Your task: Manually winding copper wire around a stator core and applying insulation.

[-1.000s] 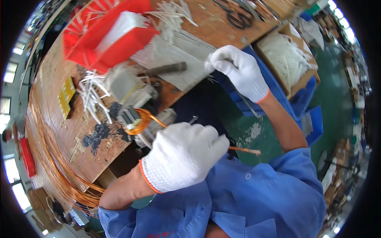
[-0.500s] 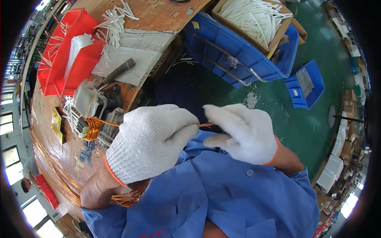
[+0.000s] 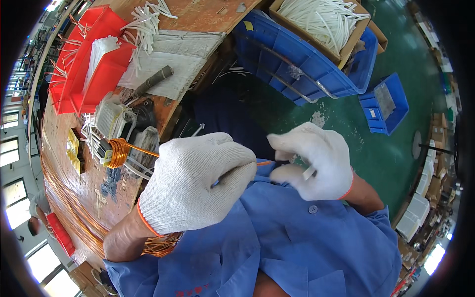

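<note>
My left hand (image 3: 200, 185), in a white knitted glove, pinches a copper wire. The wire's orange-brown tip (image 3: 266, 163) pokes out past the thumb and forefinger. On the other side of the hand, the wire (image 3: 143, 150) runs back to a wound copper coil (image 3: 118, 152) at the bench's edge. My right hand (image 3: 316, 161), gloved alike, is just right of the wire tip, apart from it. Its thumb and forefinger are spread, while a short white tube (image 3: 309, 173) sits in the curled fingers, its far end hidden.
Red bins (image 3: 89, 64) with copper leads and loose white tubes (image 3: 144, 29) stand on the wooden bench. A dark rod (image 3: 153, 81) lies nearer. Long copper wires (image 3: 74, 208) run along the left. Blue crates (image 3: 297, 59) and a box of white tubes (image 3: 321, 22) are beyond, right.
Both hands have shifted slightly right and down in the picture. My right hand has drawn back a little from the wire tip, and its white tube shows more clearly.
</note>
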### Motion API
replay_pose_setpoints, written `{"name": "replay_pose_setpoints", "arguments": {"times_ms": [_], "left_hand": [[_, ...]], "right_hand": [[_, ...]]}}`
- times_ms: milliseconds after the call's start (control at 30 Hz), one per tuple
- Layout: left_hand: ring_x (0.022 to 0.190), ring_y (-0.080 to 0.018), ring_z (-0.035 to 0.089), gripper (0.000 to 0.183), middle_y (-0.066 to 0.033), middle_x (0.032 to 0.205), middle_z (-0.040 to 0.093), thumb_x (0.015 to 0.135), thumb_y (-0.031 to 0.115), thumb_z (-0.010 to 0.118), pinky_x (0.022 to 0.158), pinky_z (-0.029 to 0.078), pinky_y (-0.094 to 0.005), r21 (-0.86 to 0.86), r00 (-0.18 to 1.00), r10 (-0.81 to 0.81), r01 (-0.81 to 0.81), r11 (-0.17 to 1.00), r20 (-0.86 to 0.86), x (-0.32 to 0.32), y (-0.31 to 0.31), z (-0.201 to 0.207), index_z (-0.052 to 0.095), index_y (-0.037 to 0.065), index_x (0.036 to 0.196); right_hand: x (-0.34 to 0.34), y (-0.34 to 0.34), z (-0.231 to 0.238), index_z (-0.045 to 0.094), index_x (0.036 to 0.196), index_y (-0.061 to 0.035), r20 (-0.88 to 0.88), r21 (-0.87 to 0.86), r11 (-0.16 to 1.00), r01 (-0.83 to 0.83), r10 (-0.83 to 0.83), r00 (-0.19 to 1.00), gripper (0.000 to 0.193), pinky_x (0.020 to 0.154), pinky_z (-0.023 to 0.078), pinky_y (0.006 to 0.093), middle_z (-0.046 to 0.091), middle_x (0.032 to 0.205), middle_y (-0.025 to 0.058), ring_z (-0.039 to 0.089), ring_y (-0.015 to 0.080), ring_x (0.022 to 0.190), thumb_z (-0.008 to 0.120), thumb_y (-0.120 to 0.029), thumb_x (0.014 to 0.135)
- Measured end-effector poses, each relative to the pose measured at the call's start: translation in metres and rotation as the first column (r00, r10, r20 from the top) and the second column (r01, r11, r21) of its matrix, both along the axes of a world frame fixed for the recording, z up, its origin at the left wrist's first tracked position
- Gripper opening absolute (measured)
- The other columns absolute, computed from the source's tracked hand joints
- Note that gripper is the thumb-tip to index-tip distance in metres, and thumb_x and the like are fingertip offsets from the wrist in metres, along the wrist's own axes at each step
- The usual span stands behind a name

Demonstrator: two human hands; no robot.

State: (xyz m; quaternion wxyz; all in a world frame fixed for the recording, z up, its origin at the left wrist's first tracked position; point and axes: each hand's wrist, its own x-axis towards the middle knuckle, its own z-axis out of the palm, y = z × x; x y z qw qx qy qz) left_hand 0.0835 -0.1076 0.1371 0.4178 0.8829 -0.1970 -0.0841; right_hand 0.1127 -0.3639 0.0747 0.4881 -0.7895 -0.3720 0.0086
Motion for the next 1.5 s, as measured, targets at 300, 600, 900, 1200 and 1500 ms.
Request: {"name": "replay_pose_setpoints", "arguments": {"times_ms": [300, 600, 900, 1200, 1500], "left_hand": [[0.069, -0.0251, 0.072, 0.008, -0.0114, 0.082, 0.076, 0.089, 0.000, 0.081, 0.064, 0.055, -0.0355, -0.035, 1.000, 0.009, -0.009, 0.999, -0.006, -0.001, 0.002, 0.002, 0.082, 0.000, 0.097], [0.068, -0.0211, 0.072, 0.011, -0.0115, 0.081, 0.075, 0.090, 0.001, 0.081, 0.061, 0.054, -0.0332, -0.017, 0.999, 0.022, -0.022, 1.000, -0.033, -0.002, 0.002, 0.004, 0.083, 0.000, 0.101], [0.072, -0.0212, 0.075, 0.013, -0.0129, 0.083, 0.077, 0.090, 0.000, 0.082, 0.063, 0.056, -0.0323, -0.013, 0.999, 0.018, -0.019, 1.000, -0.043, -0.002, 0.002, 0.004, 0.084, -0.001, 0.102], [0.073, -0.0248, 0.076, 0.011, -0.0137, 0.086, 0.079, 0.090, 0.000, 0.082, 0.066, 0.058, -0.0350, -0.025, 0.998, 0.021, -0.023, 0.999, -0.061, -0.003, 0.002, 0.003, 0.083, -0.001, 0.101], [0.073, -0.0267, 0.076, 0.014, -0.0154, 0.086, 0.078, 0.089, 0.002, 0.083, 0.066, 0.058, -0.0362, -0.014, 0.999, 0.012, -0.013, 1.000, -0.053, -0.002, 0.001, 0.003, 0.082, -0.001, 0.103]], "right_hand": [[0.003, -0.004, -0.007, 0.075, 0.124, -0.0104, 0.182, -0.074, 0.996, -0.045, 0.058, 0.982, 0.033, 0.058, 0.058, 0.0407, 0.073, 0.086, 0.0081, 0.075, 0.0295, 0.069, 0.081, -0.024, 0.095], [-0.008, -0.013, 0.008, 0.075, 0.131, -0.0062, -0.248, -0.238, 0.970, -0.046, -0.014, 0.969, 0.046, 0.068, 0.057, 0.0401, 0.070, 0.092, 0.0089, 0.072, 0.0301, 0.075, 0.075, -0.044, 0.106], [-0.001, -0.008, 0.004, 0.081, 0.118, -0.0112, -0.055, -0.046, 0.996, -0.080, 0.077, 0.995, 0.035, 0.067, 0.059, 0.0407, 0.072, 0.091, 0.0095, 0.074, 0.0302, 0.080, 0.090, -0.030, 0.090], [0.003, 0.001, -0.001, 0.084, 0.113, -0.0123, 0.017, -0.037, 0.999, -0.029, 0.030, 0.999, 0.033, 0.062, 0.060, 0.0392, 0.075, 0.089, 0.0096, 0.075, 0.0289, 0.075, 0.092, -0.030, 0.086], [0.004, 0.009, 0.002, 0.083, 0.110, -0.0140, 0.086, -0.054, 0.997, -0.052, 0.057, 0.995, 0.028, 0.061, 0.059, 0.0384, 0.074, 0.087, 0.0078, 0.075, 0.0266, 0.075, 0.090, -0.030, 0.088]]}}
